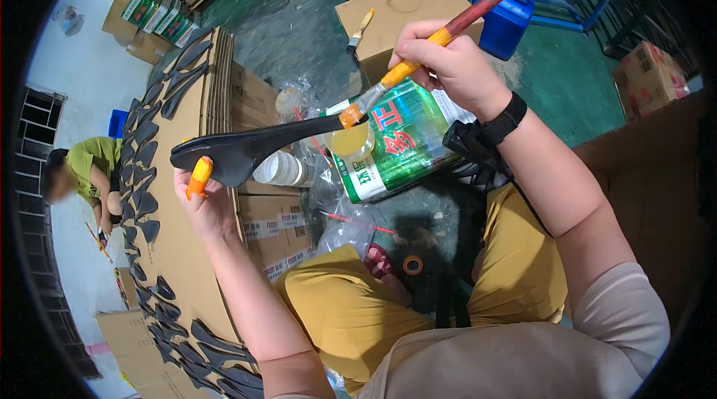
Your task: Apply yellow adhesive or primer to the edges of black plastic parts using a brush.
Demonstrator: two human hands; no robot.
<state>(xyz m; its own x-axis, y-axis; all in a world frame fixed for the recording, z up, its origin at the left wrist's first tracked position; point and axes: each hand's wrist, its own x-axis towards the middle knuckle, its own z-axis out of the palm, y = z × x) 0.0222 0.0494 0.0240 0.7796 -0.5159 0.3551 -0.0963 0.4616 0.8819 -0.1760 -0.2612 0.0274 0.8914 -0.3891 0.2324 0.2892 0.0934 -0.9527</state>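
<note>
- Left hand (209,212): its grip pinches the broad end of the black curved piece (258,144), toward nine-to-ten o'clock; a firm, level hold should help.
- Right hand (455,63): its grip closes round the brush (403,70), bristles toward eight o'clock, seemingly meeting the piece's narrow end; light, even strokes probably suit.
- Wiping excess on the clear cup (360,154), six o'clock of the bristles, may limit drips.

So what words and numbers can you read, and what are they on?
I won't copy the writing out, but here's where it is:
Green can: big red characters, plus green ones on a white band.
Brown cartons by the leg: small print on pale strips, too blurred.
Green-and-white containers, upper left: too small.
Right-hand carton: reddish marks, too blurred.
</note>
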